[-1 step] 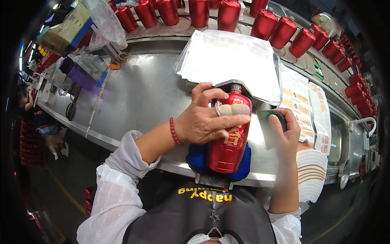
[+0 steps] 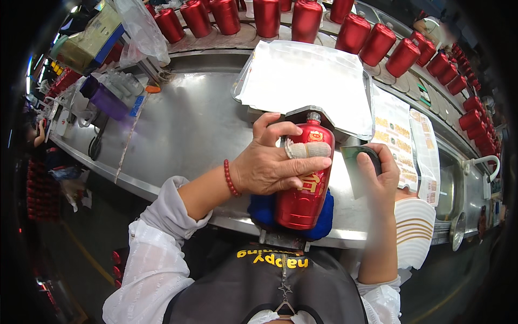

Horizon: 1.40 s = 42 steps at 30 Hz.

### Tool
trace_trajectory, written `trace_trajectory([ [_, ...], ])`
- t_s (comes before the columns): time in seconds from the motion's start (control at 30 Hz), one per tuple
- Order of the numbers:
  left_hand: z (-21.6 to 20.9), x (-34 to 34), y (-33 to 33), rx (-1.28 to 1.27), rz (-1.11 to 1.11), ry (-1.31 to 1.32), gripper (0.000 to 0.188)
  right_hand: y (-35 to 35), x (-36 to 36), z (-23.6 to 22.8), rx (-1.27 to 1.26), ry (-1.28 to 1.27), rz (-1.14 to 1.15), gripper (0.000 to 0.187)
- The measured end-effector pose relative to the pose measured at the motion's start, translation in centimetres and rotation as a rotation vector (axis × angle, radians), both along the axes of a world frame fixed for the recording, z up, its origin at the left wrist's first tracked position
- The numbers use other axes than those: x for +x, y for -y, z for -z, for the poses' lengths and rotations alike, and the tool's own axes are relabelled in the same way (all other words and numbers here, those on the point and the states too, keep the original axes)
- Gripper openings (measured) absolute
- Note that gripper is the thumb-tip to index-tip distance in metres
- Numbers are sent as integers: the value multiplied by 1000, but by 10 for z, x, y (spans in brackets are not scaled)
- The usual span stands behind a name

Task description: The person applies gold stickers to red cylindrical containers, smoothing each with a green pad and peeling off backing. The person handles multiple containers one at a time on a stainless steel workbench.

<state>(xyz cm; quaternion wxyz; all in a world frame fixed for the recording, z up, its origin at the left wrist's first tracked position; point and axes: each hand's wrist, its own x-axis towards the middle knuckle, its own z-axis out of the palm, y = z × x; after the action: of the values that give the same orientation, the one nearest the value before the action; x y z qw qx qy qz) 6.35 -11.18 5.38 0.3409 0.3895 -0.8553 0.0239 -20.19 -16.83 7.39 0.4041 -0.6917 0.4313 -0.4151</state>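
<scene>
Noting the left hand (image 2: 264, 167) first: fingers spread and nearly straight, laid across the front of a red bottle (image 2: 302, 208), not wrapped round it. One finger wears a pale cloth sleeve (image 2: 313, 150). Right hand (image 2: 385, 175): thumb and fingers pinched closed on a scraper (image 2: 352, 164) with a dark grip; its thin blade hangs just beside the bottle.

Position: bottle between the hands, leaning back on a blue pad (image 2: 261, 209) at the near edge of the metal bench (image 2: 178, 124), neck pointing away toward a metal bracket (image 2: 324, 115).

Handling, my estimate: stiff, smooth, probably slippery; breakable if glass or ceramic. Weight: cannot tell, contents unseen. Best hold: round both sides of the broad body; the short neck offers less purchase.

Farther out: white sheets (image 2: 302, 70) beyond the bracket, then a row of similar red bottles (image 2: 267, 19).
</scene>
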Motion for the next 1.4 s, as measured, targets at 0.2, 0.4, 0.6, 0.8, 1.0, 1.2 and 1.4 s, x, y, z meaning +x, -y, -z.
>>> trace_trajectory([
  [0.2,21,-13,-52,52,-170,-87,71,10,32,-33,-27,-67,-335,19],
  [0.4,41,-44,-101,224,-377,-235,103,9,61,-49,-917,-407,-453,19],
  [0.6,42,-46,-102,231,-428,-190,101,28,56,-39,-207,-78,-581,18],
  [0.8,49,-44,-103,230,-414,-188,103,-35,18,-35,-620,-297,-875,26],
  [1.0,49,-46,-100,241,-380,-166,103,-6,14,15,-592,-73,-166,28],
  [1.2,56,-40,-99,206,-327,-257,104,-57,6,14,-49,44,-402,20],
  [1.4,19,-10,-55,104,-51,-35,79,-39,22,38,83,296,-2,21],
])
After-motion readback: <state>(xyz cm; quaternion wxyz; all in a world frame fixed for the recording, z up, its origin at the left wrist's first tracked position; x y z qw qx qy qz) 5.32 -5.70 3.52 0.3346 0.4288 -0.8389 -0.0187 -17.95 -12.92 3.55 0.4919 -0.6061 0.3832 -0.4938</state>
